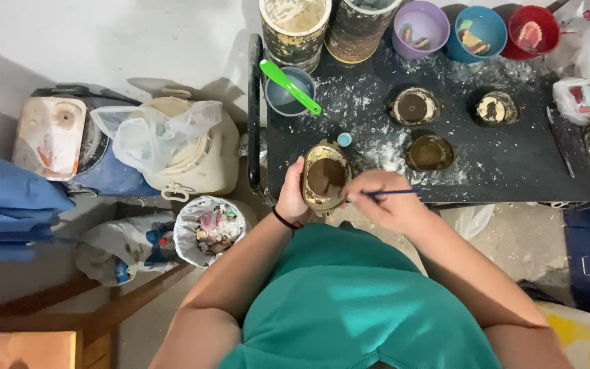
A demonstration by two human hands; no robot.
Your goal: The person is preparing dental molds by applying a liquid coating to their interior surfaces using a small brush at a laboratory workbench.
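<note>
My left hand (292, 195) grips the side of a small round brown mould (325, 178) with a crusted pale rim, held at the near edge of the black work surface (513, 164). My right hand (387, 201) pinches a thin blue-handled brush (394, 193), its tip pointing left at the mould's rim. A small light-blue cap (344, 139) lies just beyond the mould. Three similar round moulds (412, 106) (429, 152) (495, 108) rest farther back on the powder-dusted surface.
A grey cup with a green spatula (289, 87) stands at the back left, beside two stained buckets (295, 27). Purple, blue and red bowls (420, 27) line the back. Left on the floor are a white tub with plastic bag (179, 147) and a waste bag (212, 229).
</note>
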